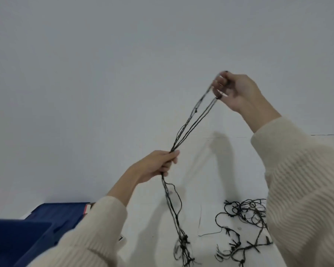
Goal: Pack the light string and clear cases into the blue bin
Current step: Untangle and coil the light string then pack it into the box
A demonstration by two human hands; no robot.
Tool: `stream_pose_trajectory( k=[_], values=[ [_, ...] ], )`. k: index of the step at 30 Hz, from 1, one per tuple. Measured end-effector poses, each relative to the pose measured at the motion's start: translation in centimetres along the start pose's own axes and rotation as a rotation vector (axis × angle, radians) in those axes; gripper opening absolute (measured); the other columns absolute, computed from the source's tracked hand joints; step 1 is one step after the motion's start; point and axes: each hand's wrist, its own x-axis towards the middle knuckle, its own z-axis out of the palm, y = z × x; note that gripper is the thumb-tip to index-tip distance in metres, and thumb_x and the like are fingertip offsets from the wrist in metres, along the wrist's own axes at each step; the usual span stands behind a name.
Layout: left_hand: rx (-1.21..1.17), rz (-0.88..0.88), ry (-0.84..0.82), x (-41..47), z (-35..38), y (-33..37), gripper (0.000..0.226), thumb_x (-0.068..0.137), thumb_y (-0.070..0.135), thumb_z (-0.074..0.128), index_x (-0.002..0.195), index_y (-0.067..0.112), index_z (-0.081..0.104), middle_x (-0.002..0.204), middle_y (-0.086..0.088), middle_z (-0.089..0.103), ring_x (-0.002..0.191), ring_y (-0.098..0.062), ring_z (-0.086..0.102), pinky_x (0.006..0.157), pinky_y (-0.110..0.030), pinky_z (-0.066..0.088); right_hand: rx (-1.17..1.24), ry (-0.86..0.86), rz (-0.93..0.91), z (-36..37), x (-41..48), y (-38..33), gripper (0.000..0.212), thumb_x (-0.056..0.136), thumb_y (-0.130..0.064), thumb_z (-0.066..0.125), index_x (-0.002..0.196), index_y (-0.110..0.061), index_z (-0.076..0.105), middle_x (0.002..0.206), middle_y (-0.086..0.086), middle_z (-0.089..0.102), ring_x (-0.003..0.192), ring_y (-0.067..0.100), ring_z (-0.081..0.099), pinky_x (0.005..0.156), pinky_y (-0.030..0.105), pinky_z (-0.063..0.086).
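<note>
A dark, thin light string (193, 120) stretches in several strands between my two raised hands. My right hand (233, 91) holds its upper end high in front of the white wall, fingers curled round the strands. My left hand (156, 164) grips the bundle lower down. Below that hand the strands hang to the white table, ending in a tangle. More of the string lies in a loose heap (247, 224) on the table at the lower right. The blue bin (17, 239) shows at the lower left, partly behind my left sleeve. No clear cases are visible.
A white table (210, 170) meets a plain white wall. A small red-and-white object (87, 209) sits at the bin's far edge. My cream sleeves cover the lower corners of the view.
</note>
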Motion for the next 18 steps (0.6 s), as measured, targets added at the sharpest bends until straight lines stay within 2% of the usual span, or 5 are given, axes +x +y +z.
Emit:
stream_pose_trajectory(
  k=[7,12,15,16,18],
  values=[
    [0.265,-0.039,-0.033,-1.0,-5.1,3.0,0.020,0.095,0.024,0.052,0.087,0.009,0.063,0.055,0.007,0.031,0.047,-0.009,0.031,0.056,-0.020,0.043,0.049,0.431,0.156,-12.2,-1.2,6.8,0.034,0.097,-0.007,0.025,0.069,-0.015,0.043,0.040,-0.002,0.060,0.035,0.010,0.058,0.048,0.020,0.050],
    [0.530,-0.055,-0.026,-1.4,-6.3,5.1,0.018,0.095,0.016,0.051,0.088,0.008,0.065,0.063,0.001,0.049,0.058,-0.010,0.049,0.060,-0.014,0.049,-0.076,0.631,0.367,-16.9,-3.6,12.6,0.033,0.098,-0.009,0.028,0.071,-0.014,0.047,0.070,0.005,0.059,0.063,0.017,0.051,0.056,0.026,0.043],
    [0.531,0.041,0.053,-1.1,-5.7,5.6,0.020,0.096,0.015,0.049,0.086,0.008,0.064,0.063,0.000,0.048,0.056,-0.010,0.047,0.058,-0.016,0.047,-0.531,0.486,0.611,-16.8,-5.0,15.3,0.019,0.096,-0.012,0.037,0.094,-0.010,0.056,0.072,0.009,0.064,0.070,0.024,0.054,0.060,0.031,0.041],
    [0.530,0.060,0.058,-0.9,-5.3,5.8,0.020,0.097,0.015,0.048,0.085,0.008,0.064,0.063,0.000,0.047,0.056,-0.010,0.045,0.059,-0.018,0.047,-0.734,0.374,0.646,-16.0,-5.0,15.7,0.019,0.095,-0.015,0.044,0.110,-0.008,0.054,0.090,0.013,0.064,0.082,0.027,0.056,0.069,0.035,0.043],
    [0.557,0.069,0.031,-0.7,-4.7,6.1,0.021,0.097,0.015,0.047,0.084,0.009,0.063,0.063,0.001,0.046,0.056,-0.010,0.044,0.058,-0.018,0.046,-0.937,0.153,0.555,-13.1,-4.7,15.1,0.053,0.092,-0.026,0.058,0.138,-0.010,0.038,0.134,0.013,0.048,0.122,0.029,0.046,0.095,0.043,0.038]
  ],
)
